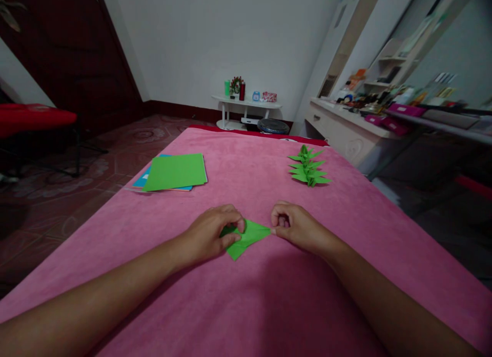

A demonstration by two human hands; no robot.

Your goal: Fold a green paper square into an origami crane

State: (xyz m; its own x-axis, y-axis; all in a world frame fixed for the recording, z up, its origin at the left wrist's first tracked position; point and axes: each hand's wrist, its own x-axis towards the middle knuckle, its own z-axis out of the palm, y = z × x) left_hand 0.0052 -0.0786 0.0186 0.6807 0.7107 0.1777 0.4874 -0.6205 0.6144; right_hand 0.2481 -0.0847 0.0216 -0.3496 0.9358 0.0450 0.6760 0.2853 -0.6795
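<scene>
A folded piece of green origami paper (249, 235) lies on the pink cloth between my hands. It narrows to a point on the right and has a corner toward me. My left hand (215, 230) rests over its left end, thumb and fingers curled onto the paper and covering part of it. With thumb and fingertips, my right hand (295, 224) pinches the narrow right tip. Further off to the right stand several folded green paper cranes (308, 167) in a row. To the left is a stack of square paper sheets (177, 171), green on top with blue beneath.
The pink cloth (246, 183) covers the surface I work on. Beyond it, a small white table (246, 102) by the wall holds a plant and bottles. A cluttered dresser (346, 119) stands at right, a red chair (36, 119) at left.
</scene>
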